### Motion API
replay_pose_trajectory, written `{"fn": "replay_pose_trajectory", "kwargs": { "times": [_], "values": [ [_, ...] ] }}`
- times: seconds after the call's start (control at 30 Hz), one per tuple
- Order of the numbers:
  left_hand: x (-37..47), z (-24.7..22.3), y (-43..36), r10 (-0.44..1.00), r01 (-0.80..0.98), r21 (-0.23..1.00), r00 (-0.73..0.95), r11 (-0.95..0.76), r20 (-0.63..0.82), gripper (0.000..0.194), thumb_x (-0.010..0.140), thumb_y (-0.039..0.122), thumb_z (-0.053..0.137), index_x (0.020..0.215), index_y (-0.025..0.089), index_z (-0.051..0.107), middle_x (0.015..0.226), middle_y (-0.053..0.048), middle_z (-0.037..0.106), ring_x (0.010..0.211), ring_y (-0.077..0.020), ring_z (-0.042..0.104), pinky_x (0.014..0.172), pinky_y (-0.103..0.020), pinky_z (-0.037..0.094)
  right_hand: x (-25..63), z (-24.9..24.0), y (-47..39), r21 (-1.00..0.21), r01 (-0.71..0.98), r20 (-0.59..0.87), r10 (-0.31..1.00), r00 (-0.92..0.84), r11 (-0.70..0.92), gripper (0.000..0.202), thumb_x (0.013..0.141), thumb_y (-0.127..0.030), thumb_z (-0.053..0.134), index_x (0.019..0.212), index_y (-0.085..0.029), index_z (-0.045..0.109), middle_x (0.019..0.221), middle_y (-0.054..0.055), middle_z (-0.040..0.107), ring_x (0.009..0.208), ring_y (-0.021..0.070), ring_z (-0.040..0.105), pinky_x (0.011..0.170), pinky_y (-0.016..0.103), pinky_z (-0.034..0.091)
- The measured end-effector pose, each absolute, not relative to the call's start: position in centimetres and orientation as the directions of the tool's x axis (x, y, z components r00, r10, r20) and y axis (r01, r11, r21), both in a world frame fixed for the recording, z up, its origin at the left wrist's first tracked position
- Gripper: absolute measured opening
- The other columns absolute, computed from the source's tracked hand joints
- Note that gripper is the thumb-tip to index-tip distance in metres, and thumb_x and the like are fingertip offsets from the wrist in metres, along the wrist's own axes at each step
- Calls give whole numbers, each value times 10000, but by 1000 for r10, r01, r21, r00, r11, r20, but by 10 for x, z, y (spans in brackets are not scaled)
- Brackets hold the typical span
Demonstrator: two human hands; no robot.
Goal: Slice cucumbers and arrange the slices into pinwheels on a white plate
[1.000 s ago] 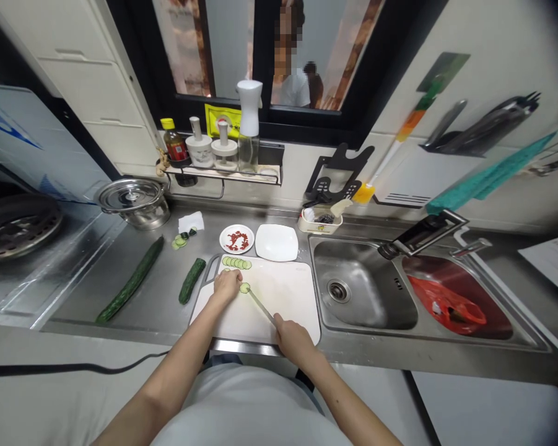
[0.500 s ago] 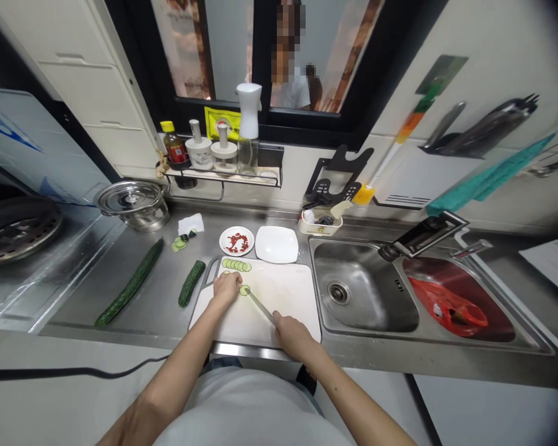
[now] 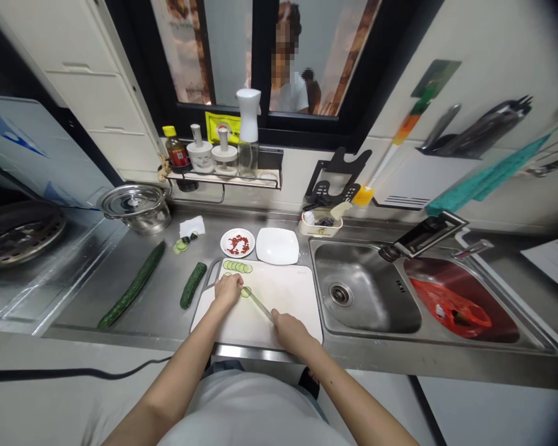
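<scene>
On the white cutting board, my left hand has its fingers curled down; what lies beneath them is hidden. Just right of its fingertips is a pale green cucumber slice, which the tip of the knife meets. My right hand is wrapped around the knife's handle, blade pointing up and left. A row of overlapping cucumber slices lies along the board's far left edge. Left of the board rests a short cucumber piece, and farther left a long cucumber.
Behind the board stand a plate of red bits and a white square plate. Cucumber scraps lie near a lidded steel pot. A double sink adjoins on the right, with a red bag inside.
The view has shifted slightly. The knife tip has moved a little over the cucumber slice by my left fingertips; both hands stay in nearly the same place.
</scene>
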State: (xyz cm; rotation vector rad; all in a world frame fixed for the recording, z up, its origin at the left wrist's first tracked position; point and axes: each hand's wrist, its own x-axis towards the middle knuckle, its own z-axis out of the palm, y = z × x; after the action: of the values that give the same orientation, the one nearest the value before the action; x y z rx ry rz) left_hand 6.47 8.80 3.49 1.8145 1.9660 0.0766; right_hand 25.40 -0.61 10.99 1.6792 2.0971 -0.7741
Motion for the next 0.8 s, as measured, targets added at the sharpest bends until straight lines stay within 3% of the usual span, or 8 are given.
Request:
{"fn": "replay_pose_trajectory", "kwargs": {
  "times": [0.8],
  "values": [
    [67,36,86,957,930,348,-10,115,-290,159,853,227,529,924,231,672,1029,-72,683,1022,-212,578,845,-321,372,252,96,-11,-187,974,-539,816,-208,125,422,873,-26,315,1223,-123,528,1019,168,682,961,239,651,740,297,441]
  ]
}}
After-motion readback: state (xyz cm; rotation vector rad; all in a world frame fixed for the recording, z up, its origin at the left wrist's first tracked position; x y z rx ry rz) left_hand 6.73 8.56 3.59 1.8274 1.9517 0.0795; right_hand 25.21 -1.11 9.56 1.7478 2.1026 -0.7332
